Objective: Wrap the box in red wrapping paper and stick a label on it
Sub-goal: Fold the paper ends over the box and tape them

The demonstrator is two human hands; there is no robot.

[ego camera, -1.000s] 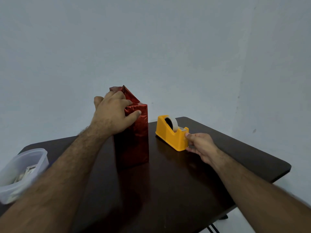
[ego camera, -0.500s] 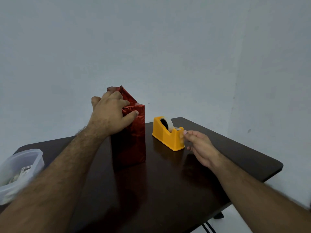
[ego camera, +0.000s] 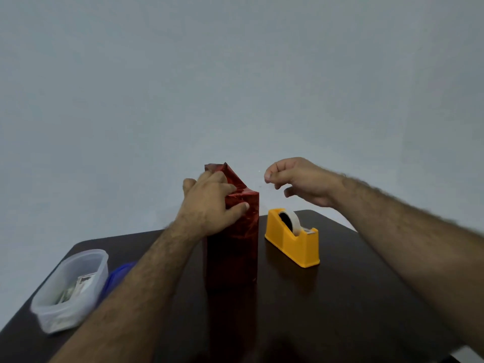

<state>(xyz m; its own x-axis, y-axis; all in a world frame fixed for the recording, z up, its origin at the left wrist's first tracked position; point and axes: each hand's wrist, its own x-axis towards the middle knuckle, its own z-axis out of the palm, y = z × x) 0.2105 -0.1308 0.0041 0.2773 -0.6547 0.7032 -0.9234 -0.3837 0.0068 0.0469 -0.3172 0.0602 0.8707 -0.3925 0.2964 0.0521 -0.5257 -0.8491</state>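
The box (ego camera: 231,239) stands upright near the middle of the dark surface (ego camera: 340,297), already covered in shiny red wrapping paper (ego camera: 243,226), with the top end folded up into a crumpled peak that isn't flattened yet. The left hand (ego camera: 209,203) sits on that top end, fingers curled over the folded paper and thumb pressed against the front face, so its grip is closed round the paper at the top of the box. The right hand (ego camera: 301,180) is up in the air just to the right of the peak, not touching the box, thumb and forefinger pinched together with the other fingers curled; there might be a clear strip between them, but I honestly can't tell. Just right of the box sits a yellow tape dispenser (ego camera: 292,238) with a pale roll in it; there's a small sticker by the cutter, too tiny to read. Over at the left edge is a translucent plastic container (ego camera: 70,289) with some paper bits inside, print unreadable, and something blue (ego camera: 117,275) peeking out beside it.
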